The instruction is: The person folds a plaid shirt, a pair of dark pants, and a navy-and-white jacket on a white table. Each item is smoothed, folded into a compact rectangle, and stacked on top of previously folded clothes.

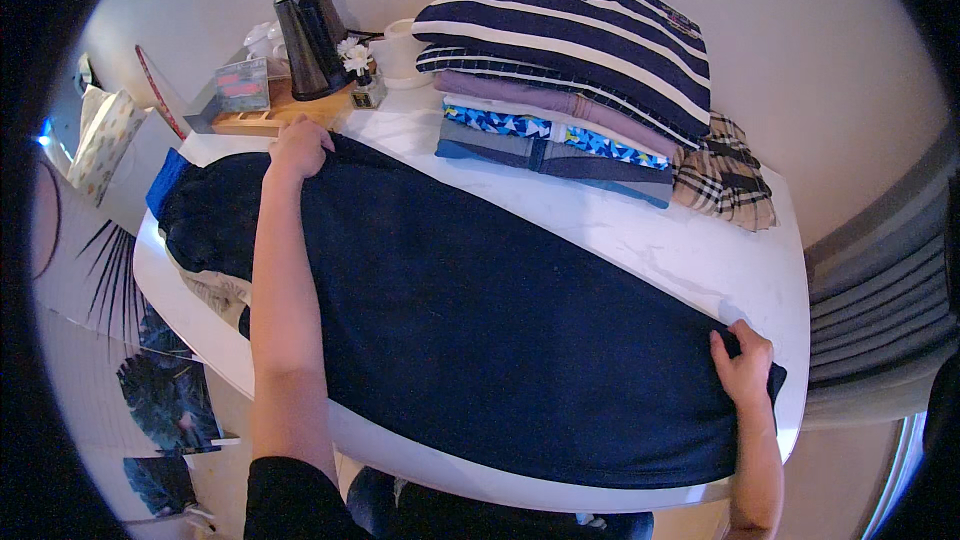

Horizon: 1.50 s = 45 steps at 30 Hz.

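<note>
A large dark navy garment (510,315) lies spread across the white marbled table (637,247). Its bunched left part ends near a piece of blue fabric (166,181). My left hand (300,146) pinches the garment's far edge at the upper left, beside the wooden tray. At the right end, my right hand (742,360) grips the far corner between thumb and fingers. Beyond the garment stands a stack of folded clothes, with a navy-and-white striped garment (570,22) on top and a blue patterned one (555,131) lower down. A beige plaid cloth (724,180) lies at its right.
At the back left, a wooden tray (247,120) holds a black electric kettle (309,37), white cups (262,37) and a small sign bearing writing (242,86). Near it are a white pot (400,52) and a small flower vase (367,90). A grey curtain (885,307) hangs at the right.
</note>
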Tool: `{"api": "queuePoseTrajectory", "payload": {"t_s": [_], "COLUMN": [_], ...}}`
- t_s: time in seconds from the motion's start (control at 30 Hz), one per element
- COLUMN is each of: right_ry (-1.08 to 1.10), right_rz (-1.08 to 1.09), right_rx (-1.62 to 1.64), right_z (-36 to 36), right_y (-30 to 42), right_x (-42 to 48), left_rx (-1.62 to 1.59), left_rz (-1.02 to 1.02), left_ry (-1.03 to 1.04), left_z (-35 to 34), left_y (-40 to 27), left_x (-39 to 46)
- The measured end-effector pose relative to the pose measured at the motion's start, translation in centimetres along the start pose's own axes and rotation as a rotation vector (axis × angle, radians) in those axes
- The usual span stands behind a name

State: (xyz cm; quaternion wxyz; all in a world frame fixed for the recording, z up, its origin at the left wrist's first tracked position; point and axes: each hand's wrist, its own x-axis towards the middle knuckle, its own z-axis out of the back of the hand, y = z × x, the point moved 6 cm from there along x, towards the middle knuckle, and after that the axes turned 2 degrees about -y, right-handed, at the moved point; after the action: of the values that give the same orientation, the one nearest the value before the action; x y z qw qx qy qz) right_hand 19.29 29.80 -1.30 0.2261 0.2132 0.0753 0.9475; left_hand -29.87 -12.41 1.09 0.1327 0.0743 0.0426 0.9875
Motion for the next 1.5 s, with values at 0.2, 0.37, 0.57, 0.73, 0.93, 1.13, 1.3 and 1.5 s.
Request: {"api": "queuePoseTrajectory", "payload": {"t_s": [0.2,0.37,0.57,0.73,0.93,1.13,1.3,1.5], "right_ry": [-0.049,-0.028,-0.041,0.023,0.078,0.035,-0.240,-0.153], "right_rz": [0.155,0.174,0.105,0.010,0.022,-0.001,-0.253,-0.704], "right_rx": [0.031,-0.035,-0.037,-0.079,0.070,0.104,0.223,0.471], "right_z": [1.9,1.4,1.5,1.7,2.7,5.1,9.4,9.3], "right_y": [-4.4,-4.9,-4.3,-4.7,-4.4,-7.3,-10.4,-18.4], "right_x": [-2.1,-2.2,-1.9,-1.8,-1.4,-2.8,-3.7,-9.2], "left_rx": [-0.027,-0.029,-0.202,-0.396,-0.265,-0.225,-0.442,-0.423], "left_rz": [-0.220,0.019,-0.318,-0.651,-0.672,-0.398,-0.729,-1.806], "left_ry": [0.148,-0.211,-0.421,-0.461,-0.271,-0.344,-0.371,0.153], "left_z": [-0.4,1.9,0.8,0.9,-1.7,-0.4,4.3,10.2], "left_y": [-1.6,-2.6,-5.2,-7.6,-4.5,-6.1,-17.8,-35.0], "left_x": [-0.4,1.5,-0.3,-2.9,-1.7,1.7,-11.1,-33.5]}}
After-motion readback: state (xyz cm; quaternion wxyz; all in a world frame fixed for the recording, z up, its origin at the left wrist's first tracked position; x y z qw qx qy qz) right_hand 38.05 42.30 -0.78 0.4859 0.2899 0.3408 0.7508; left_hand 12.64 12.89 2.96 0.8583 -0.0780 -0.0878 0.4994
